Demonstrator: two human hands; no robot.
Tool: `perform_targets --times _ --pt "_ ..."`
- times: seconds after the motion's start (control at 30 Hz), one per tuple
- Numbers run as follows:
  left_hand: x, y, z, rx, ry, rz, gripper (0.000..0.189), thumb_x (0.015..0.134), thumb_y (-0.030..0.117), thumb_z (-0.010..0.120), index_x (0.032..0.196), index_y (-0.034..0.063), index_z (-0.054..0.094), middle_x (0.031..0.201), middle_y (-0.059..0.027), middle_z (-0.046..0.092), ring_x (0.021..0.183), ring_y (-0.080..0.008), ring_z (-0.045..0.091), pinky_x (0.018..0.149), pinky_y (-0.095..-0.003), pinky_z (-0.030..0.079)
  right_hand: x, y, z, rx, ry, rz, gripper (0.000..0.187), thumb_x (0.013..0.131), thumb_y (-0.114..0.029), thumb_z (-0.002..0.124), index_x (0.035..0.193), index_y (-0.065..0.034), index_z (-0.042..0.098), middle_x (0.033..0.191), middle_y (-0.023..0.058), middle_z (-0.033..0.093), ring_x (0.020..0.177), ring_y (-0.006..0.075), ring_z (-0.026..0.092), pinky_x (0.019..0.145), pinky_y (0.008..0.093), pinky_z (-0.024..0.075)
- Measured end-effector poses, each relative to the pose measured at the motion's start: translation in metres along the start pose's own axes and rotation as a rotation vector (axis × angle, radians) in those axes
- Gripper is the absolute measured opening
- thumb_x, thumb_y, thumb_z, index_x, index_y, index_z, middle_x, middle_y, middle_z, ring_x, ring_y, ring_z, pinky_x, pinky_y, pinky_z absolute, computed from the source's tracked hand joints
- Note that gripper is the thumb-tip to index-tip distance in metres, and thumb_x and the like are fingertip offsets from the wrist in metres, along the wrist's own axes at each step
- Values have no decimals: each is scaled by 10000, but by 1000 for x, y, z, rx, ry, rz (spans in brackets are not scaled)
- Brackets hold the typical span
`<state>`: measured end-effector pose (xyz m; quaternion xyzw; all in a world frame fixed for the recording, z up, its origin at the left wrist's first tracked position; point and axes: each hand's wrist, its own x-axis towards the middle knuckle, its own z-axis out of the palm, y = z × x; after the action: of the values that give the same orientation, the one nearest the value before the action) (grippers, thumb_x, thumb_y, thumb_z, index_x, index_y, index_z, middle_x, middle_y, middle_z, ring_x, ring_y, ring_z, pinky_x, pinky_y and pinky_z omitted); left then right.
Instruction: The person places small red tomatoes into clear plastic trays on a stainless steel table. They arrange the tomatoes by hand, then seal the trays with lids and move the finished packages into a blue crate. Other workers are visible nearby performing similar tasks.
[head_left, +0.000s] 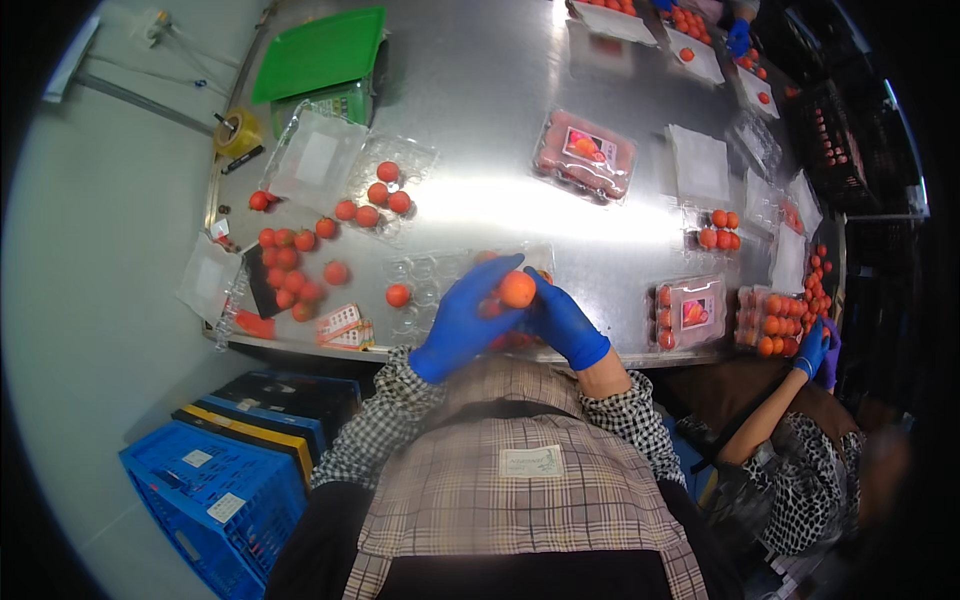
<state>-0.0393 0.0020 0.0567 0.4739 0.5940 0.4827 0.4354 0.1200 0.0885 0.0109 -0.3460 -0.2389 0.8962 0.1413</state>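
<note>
An orange-red tomato (517, 289) is held between my two hands, above a clear plastic tray with round hollows (417, 271). My left hand (469, 319), in a blue glove, curls around its left side. From the right, my right hand (568, 324), also gloved in blue, meets it with the fingers. Beneath the hands more tomatoes show in the tray, mostly hidden. One loose tomato (397, 295) sits at the tray's left side. Further left lies a heap of tomatoes (286, 259), partly on a dark sheet.
An open clear clamshell (405, 154) holds several tomatoes. Behind it are green trays (322, 56), a tape roll (238, 132) and a marker (244, 160). Closed, labelled packs (585, 156) stand right. A co-worker's gloved hand (812, 351) is near. Blue crates (214, 487) stand below left.
</note>
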Motion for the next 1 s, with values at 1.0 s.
perform_targets --times 1.0 --pt "-28 -19 -9 -486 150 -364 414 1045 252 522 1361 -8 581 1013 -79 695 828 -118 640 772 -262 527 -34 -6 21 -566 44 -292 463 923 -64 665 1376 -43 571 1084 43 680 931 105 631 866 259 507"
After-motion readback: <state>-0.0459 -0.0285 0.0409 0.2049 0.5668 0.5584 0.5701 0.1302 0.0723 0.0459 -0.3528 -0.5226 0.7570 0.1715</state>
